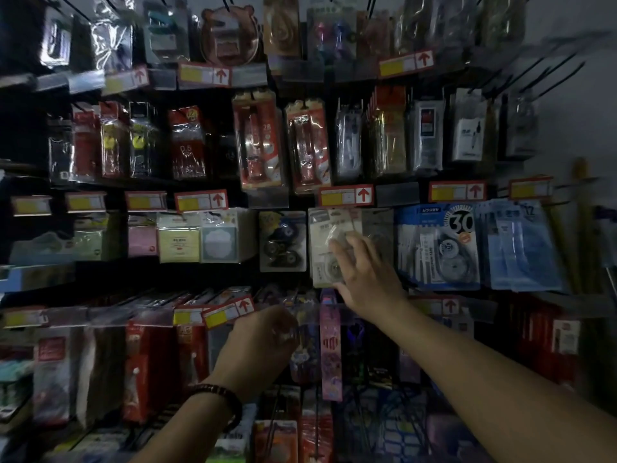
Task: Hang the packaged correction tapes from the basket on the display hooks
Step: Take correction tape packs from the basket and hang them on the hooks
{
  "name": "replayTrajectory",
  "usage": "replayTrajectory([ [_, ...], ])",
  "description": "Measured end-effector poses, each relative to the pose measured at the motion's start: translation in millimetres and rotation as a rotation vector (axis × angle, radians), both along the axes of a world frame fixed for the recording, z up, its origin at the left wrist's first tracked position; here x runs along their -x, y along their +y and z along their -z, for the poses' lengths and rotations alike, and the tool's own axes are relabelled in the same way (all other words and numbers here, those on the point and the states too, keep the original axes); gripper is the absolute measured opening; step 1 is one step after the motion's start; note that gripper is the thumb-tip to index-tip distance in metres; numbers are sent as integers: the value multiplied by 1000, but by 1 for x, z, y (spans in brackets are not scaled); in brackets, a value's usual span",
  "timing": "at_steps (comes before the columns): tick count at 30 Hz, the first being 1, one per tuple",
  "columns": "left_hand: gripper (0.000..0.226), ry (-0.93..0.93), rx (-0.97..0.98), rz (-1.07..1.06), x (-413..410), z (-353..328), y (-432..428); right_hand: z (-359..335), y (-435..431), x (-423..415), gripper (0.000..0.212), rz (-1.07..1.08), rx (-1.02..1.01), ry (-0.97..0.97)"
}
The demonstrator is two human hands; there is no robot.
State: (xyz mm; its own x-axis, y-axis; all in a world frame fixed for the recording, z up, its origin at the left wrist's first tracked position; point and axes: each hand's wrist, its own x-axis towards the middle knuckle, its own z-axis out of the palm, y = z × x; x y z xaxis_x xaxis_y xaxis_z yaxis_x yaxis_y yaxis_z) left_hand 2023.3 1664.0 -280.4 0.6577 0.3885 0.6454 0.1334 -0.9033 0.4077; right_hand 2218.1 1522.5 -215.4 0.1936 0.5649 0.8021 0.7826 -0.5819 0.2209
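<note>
Blue mesh basket (400, 426) is sitting low (contents blurred); we are pressing our right hand (364, 279), fingers spread, on one white correction tape pack (322, 248); we cannot tell our left hand (260, 335) grip.

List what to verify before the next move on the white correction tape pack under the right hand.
1. Right hand on the white correction tape pack: fingers spread across its front, touching. Ok.
2. Pack threaded on its hook: top edge blurred below the price label. Cannot tell.
3. Left hand grip: fingers curled beside the pink pack; whether they hold anything, cannot tell.
4. Neighbours: black tape pack and blue "30" pack hang straight on either side. Ok.
5. Basket in view below the arms: ok; its contents, cannot tell.
</note>
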Motion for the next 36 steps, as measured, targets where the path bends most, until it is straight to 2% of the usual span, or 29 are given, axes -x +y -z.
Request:
replayTrajectory([
  [12,17,130,-124,-1,-2,9,-4,-15,7,0,87,70,36,0],
  [17,17,165,-101,6,2,17,-12,-17,12,4,82,97,46,55],
  [22,10,243,-6,32,24,48,-15,14,3,25,73,-35,9,161],
  [26,16,415,46,34,48,106,-22,82,-10,46,48,-229,-37,112],
  [29,15,493,114,75,71,163,-30,161,-25,70,30,-400,-181,164],
  [31,17,560,156,47,87,213,-34,230,-34,90,22,-456,-187,298],
  [36,22,812,255,47,128,338,-54,407,-67,131,20,-395,65,742],
])
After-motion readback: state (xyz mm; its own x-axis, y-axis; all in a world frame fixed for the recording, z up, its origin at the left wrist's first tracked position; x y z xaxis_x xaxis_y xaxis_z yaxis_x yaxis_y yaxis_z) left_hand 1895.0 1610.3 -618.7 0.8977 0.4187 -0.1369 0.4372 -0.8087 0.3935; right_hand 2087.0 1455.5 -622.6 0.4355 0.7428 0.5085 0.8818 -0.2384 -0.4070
